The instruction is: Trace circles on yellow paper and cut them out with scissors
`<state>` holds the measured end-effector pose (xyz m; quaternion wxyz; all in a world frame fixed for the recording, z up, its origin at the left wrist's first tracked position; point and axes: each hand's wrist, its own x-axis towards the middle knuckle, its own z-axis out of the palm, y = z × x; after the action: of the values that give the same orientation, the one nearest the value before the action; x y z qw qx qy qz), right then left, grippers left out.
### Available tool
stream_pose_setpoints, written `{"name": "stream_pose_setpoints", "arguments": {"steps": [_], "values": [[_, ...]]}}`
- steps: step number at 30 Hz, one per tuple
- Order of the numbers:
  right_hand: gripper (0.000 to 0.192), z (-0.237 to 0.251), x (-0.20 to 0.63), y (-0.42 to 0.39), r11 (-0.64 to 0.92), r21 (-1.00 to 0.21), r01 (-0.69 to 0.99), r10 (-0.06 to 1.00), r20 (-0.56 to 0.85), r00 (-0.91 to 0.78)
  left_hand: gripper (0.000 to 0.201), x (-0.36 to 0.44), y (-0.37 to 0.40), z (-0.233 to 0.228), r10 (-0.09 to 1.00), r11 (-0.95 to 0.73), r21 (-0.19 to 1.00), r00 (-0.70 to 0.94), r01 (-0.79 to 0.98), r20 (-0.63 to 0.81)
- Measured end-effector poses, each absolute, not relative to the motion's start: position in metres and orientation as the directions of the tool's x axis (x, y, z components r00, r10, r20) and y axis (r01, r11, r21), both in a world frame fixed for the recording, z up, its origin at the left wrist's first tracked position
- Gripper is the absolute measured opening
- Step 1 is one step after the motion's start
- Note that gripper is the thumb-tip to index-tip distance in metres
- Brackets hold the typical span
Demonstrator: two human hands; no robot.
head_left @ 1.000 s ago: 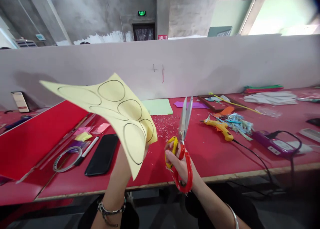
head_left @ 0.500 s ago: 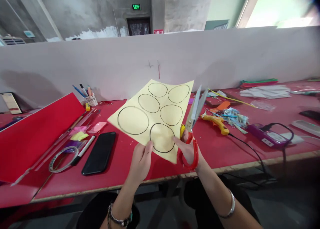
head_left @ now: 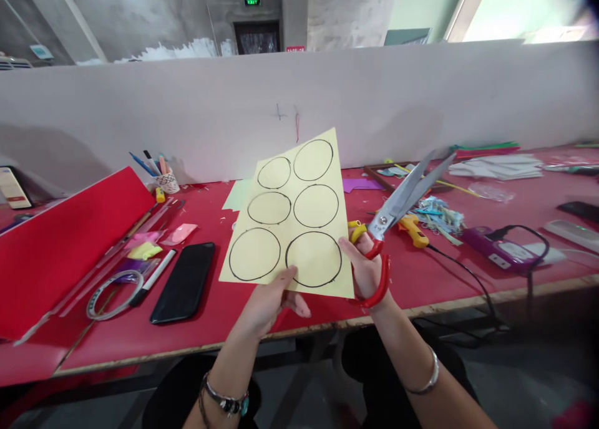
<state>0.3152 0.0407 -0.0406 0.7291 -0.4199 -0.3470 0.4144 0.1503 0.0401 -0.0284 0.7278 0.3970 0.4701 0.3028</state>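
Note:
A pale yellow paper sheet (head_left: 292, 226) with several circles drawn in black is held up over the red table. My left hand (head_left: 269, 301) pinches its bottom edge, thumb on the front and fingers behind. Red-handled scissors (head_left: 397, 207) hang on my right hand (head_left: 367, 267), their blades parted and pointing up to the right, away from the sheet. My right thumb also rests against the sheet's right edge. Something yellow shows at the right fingers; whether it belongs to the scissors I cannot tell.
On the left lie a black phone (head_left: 185, 282), a marker (head_left: 152, 279), a tape roll (head_left: 115, 295) and a red board (head_left: 70, 248). A pen cup (head_left: 167, 181) stands behind. To the right are a yellow glue gun (head_left: 414, 231), paper scraps (head_left: 437, 214) and a purple power strip (head_left: 498, 250).
The sheet has turned more upright, its top corner swinging left. The scissors have tilted to the right, and my right hand has shifted slightly right. A pale green sheet now shows behind.

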Motion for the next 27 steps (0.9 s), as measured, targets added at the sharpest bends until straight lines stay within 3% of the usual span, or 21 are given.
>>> {"name": "stream_pose_setpoints", "arguments": {"steps": [4, 11, 17, 21, 24, 27], "values": [[0.02, -0.047, 0.322, 0.048, 0.351, -0.863, -0.363, 0.87, 0.157, 0.467, 0.023, 0.147, 0.039, -0.023, 0.853, 0.47, 0.878, 0.302, -0.091, -0.425], [0.016, -0.045, 0.317, 0.038, 0.287, -0.891, -0.353, 0.94, 0.191, 0.283, 0.028, 0.138, 0.039, -0.013, 0.965, 0.263, 0.937, 0.055, -0.23, -0.258], [0.024, -0.056, 0.289, 0.021, 0.224, -0.972, -0.07, 0.974, 0.226, -0.013, 0.027, 0.136, 0.033, -0.001, 0.996, -0.009, 0.924, -0.088, -0.382, -0.026], [0.027, -0.046, 0.274, 0.005, 0.297, -0.952, 0.071, 0.95, 0.288, -0.121, 0.028, 0.131, 0.029, 0.006, 0.972, -0.16, 0.918, -0.222, -0.363, 0.082], [0.026, -0.038, 0.269, -0.005, 0.295, -0.942, 0.161, 0.946, 0.264, -0.189, 0.035, 0.128, 0.03, 0.008, 0.943, -0.197, 0.926, -0.321, -0.321, 0.089], [0.028, -0.035, 0.269, -0.01, 0.269, -0.933, 0.237, 0.95, 0.217, -0.225, 0.038, 0.129, 0.033, 0.012, 0.896, -0.319, 0.907, -0.399, -0.275, 0.194]]}}
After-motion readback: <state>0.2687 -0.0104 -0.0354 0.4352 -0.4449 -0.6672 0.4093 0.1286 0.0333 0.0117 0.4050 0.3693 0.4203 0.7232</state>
